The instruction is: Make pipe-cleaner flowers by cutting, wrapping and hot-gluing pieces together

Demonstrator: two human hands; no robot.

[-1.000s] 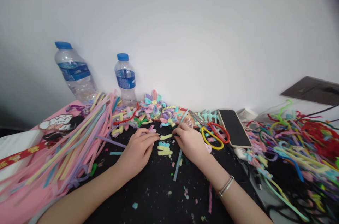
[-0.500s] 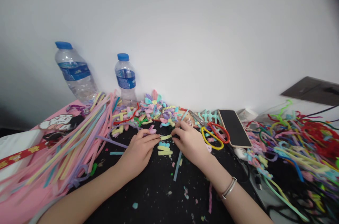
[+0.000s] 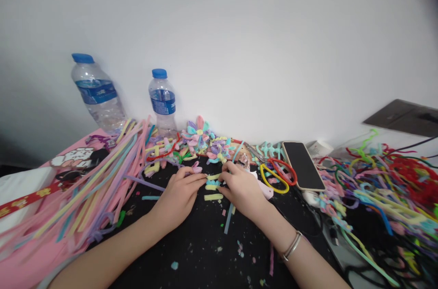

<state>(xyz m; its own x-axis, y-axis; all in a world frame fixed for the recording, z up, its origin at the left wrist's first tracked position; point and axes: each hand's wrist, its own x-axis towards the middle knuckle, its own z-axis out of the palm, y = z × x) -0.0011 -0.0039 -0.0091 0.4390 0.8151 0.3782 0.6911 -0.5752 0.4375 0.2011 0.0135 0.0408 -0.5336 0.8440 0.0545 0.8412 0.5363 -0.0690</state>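
Short pipe cleaner pieces lie on the black table between my hands. My left hand has its fingers pressed together at the left end of a short yellow pipe cleaner strip. My right hand is closed at the right end of a small blue wavy pipe cleaner piece with a yellow pipe cleaner strip along its lower edge. Another short yellow strip lies just below, apart from both hands. Under my right hand runs a longer blue-grey pipe cleaner, partly hidden.
Long pastel pipe cleaners pile up on the left. Two plastic bottles, one leaning and one upright, stand by the wall. Scissors, a phone and tangled pipe cleaners are on the right. Pipe cleaner flowers lie behind.
My right hand has shifted slightly down and left. The blue wavy piece and a yellow strip have moved up against the top yellow strip, away from the lower one. My left hand has stayed.
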